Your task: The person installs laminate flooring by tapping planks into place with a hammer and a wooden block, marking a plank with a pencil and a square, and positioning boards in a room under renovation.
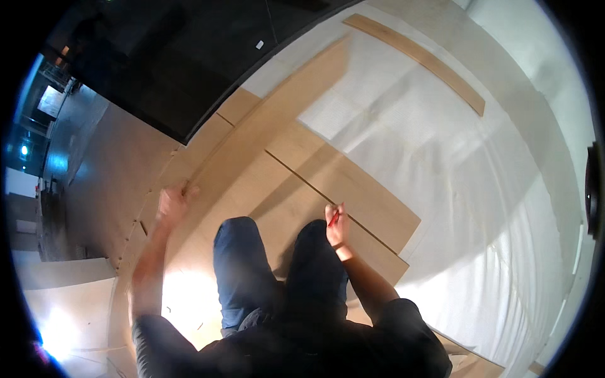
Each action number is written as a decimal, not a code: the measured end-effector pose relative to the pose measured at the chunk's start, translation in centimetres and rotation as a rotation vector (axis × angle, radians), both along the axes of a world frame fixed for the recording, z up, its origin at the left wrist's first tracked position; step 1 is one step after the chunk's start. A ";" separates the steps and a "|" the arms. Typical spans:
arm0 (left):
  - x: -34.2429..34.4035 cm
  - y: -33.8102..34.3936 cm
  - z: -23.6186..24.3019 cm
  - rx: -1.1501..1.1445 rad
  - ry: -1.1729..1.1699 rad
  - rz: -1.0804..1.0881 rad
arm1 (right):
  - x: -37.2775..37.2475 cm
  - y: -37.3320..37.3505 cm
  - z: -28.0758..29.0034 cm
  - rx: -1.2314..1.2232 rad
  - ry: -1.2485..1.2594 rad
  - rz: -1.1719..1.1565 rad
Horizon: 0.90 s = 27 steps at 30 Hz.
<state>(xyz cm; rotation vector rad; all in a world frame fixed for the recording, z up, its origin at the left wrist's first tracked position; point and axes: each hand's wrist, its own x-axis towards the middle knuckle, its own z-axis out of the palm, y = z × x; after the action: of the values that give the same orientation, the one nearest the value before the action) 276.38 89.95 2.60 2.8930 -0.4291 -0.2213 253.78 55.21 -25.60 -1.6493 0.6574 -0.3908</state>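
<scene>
My right hand (337, 232) is closed around a slim red tool (334, 218), too small to tell whether it is a pencil or something else. It hovers by my right knee, near a dark gap between two rows of wood-look floor planks (353, 183). My left hand (172, 204) is over the left edge of the laid planks, close to a long seam. Motion smears its fingers, and I cannot make out anything in them. I kneel or squat on the planks between both hands.
A large black panel (157, 69) covers the upper left. White underlay sheeting (435, 170) spreads to the right, with one loose plank (422, 60) on it at the far side. Brown flooring (113, 164) lies at left, and a bright lamp (57, 334) glares at the lower left.
</scene>
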 end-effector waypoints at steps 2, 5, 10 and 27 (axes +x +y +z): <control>-1.2 -4.1 7.8 -0.055 -0.058 0.098 | 2.6 -1.0 4.9 0.028 -0.164 -0.059; -2.5 -7.1 14.3 -0.307 -0.255 -0.021 | 7.7 -3.5 14.7 -0.244 -0.424 -0.020; -4.0 -16.3 20.6 -0.856 -0.377 -0.273 | 15.4 -6.3 32.4 0.028 -1.048 -0.002; 16.3 -25.8 7.0 -1.630 0.137 -0.522 | 16.6 -29.0 36.0 -1.051 -0.201 -0.069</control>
<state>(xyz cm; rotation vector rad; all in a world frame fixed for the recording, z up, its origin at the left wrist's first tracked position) 292.70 64.16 9.57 1.1488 -0.8008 -0.0598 270.36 26.23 10.38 -2.5195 0.3514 -1.0598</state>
